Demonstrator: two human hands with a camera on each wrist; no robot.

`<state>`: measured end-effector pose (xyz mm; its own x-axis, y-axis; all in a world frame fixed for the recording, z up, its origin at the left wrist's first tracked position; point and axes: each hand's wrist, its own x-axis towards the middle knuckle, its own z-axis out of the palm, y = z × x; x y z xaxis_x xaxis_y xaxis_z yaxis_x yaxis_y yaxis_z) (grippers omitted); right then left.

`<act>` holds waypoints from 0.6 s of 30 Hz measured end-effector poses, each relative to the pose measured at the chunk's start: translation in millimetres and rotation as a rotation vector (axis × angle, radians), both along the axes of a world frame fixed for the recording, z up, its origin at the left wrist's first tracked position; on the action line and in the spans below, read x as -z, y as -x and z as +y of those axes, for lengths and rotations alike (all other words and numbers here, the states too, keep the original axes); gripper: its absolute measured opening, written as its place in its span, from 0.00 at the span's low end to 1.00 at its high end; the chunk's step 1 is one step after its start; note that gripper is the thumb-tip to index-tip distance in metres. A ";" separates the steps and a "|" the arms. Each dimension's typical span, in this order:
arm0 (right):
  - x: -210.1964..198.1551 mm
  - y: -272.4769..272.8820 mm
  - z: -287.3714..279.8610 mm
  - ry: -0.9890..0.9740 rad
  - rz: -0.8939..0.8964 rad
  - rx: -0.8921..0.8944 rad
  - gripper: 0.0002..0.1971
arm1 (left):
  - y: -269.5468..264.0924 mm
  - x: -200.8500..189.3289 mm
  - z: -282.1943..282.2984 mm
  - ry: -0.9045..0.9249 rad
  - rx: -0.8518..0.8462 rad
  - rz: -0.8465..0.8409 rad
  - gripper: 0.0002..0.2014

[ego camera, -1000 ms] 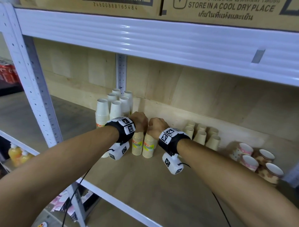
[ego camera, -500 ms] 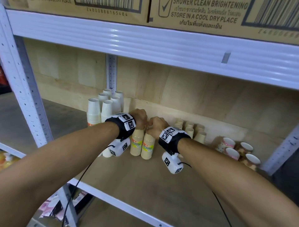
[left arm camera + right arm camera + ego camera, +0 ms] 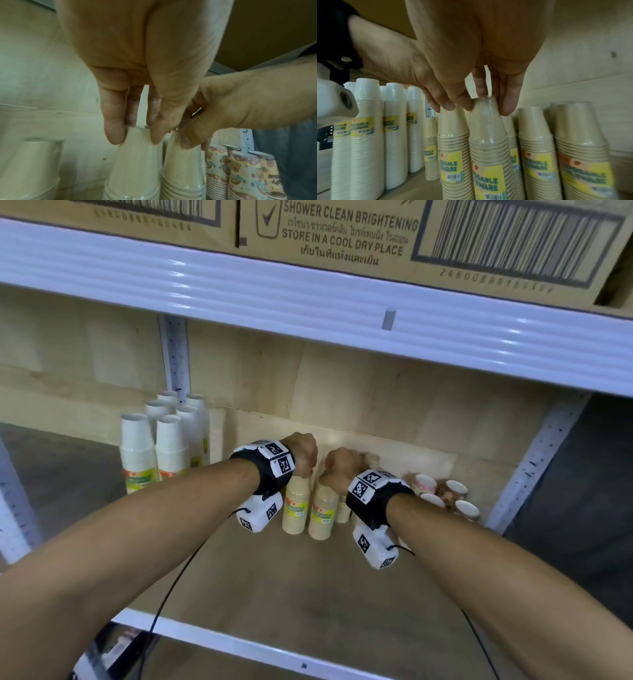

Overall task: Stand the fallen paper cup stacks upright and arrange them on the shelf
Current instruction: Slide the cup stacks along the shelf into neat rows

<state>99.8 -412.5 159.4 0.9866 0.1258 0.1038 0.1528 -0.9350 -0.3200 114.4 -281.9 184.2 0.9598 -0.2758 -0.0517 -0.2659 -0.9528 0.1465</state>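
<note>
Two upright tan paper cup stacks with yellow labels stand side by side on the wooden shelf (image 3: 308, 583). My left hand (image 3: 305, 458) pinches the top of the left stack (image 3: 295, 508) from above; its fingertips (image 3: 114, 135) wrap the top cup of this stack (image 3: 135, 169). My right hand (image 3: 342, 469) pinches the top of the right stack (image 3: 323, 513) in the same way, seen close in the right wrist view as hand (image 3: 485, 106) on stack (image 3: 488, 142). The two hands almost touch.
Tall white cup stacks (image 3: 154, 446) stand at the back left. More tan stacks (image 3: 539, 142) stand just right of my right hand. Patterned cup stacks (image 3: 442, 494) sit by the right upright (image 3: 534, 460). A white beam (image 3: 308, 299) carrying cardboard boxes runs low overhead.
Both hands have carried the two tan stacks to the right, away from the white stacks and up to the other tan stacks. The grips are unchanged.
</note>
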 end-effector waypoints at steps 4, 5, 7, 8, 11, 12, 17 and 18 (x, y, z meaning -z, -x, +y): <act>2.7 0.4 -19.4 -0.021 0.034 0.028 0.14 | -2.6 3.2 -19.1 0.064 0.002 -0.005 0.15; 3.2 0.2 -23.2 -0.029 0.038 0.035 0.12 | -3.6 5.2 -22.6 0.079 0.004 -0.013 0.15; 4.6 -0.5 -30.0 -0.032 0.031 0.060 0.08 | -6.9 10.2 -27.9 0.111 0.027 -0.029 0.14; 6.1 -1.8 -33.0 -0.025 0.023 0.068 0.06 | -8.5 12.5 -29.7 0.127 0.037 -0.036 0.14; 10.8 -7.5 -37.9 0.026 -0.003 0.083 0.03 | -11.1 17.9 -37.0 0.167 0.041 -0.063 0.12; 12.1 -9.1 -39.0 0.034 -0.007 0.077 0.04 | -12.0 19.5 -40.3 0.176 0.032 -0.072 0.12; 20.8 -18.0 -43.7 0.022 0.003 0.051 0.09 | -18.6 22.4 -47.4 0.167 0.024 -0.048 0.11; 22.4 -20.0 -44.7 0.015 0.011 0.056 0.09 | -20.6 22.5 -47.2 0.167 0.028 -0.035 0.11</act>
<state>119.8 -457.2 137.0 0.9932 0.0718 0.0918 0.0968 -0.9467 -0.3074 135.0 -329.0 161.7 0.9521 -0.3043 0.0305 -0.2996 -0.9080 0.2927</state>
